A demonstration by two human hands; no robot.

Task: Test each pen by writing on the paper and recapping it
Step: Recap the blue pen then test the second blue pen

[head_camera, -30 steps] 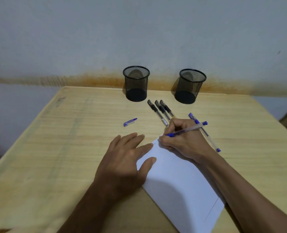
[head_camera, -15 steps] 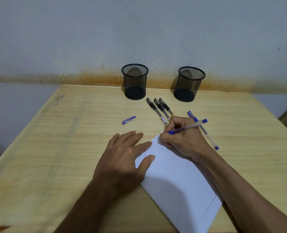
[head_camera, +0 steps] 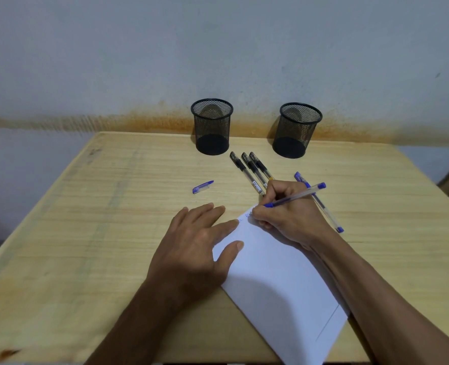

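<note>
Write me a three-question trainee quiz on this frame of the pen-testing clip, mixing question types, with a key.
1. True or false: the left hand lies flat with its fingers on the paper.
2. Multiple choice: where is the loose blue cap?
A. inside a mesh cup
B. on the table, left of the black pens
C. on the back end of the pen in use
3. Fill in: the right hand grips an uncapped ____ pen, its tip at the paper's far corner.

Key: 1 true; 2 B, it lies on the table to the left of the three black pens, while both mesh cups hold no pens; 3 blue.
</note>
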